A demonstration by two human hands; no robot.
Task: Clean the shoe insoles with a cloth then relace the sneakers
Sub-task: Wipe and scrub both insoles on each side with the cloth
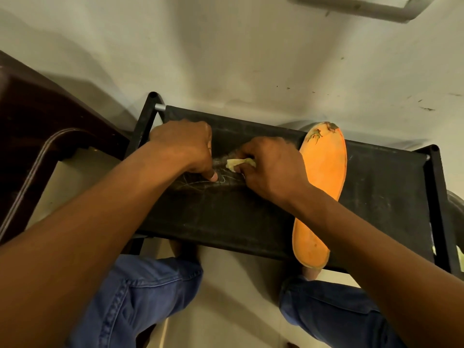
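Head view: at nine o'clock a dark chair [37, 136] stands beside the black fabric shoe-rack shelf [226, 217]. The left hand [185, 146] curls, thumb pressing the shelf, probably bracing. The right hand [271, 167] pinches a small yellowish cloth [238, 164], apparently bunching it for wiping. The orange insole [321, 192] lies at three o'clock, within reach.

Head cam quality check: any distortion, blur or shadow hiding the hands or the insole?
Head view: wide-angle bend curves the black shelf edges; dim warm light, soft shadows on the wall; left hand and right hand slightly soft, pale cloth mostly hidden in the right fingers; orange insole readable, no glare.
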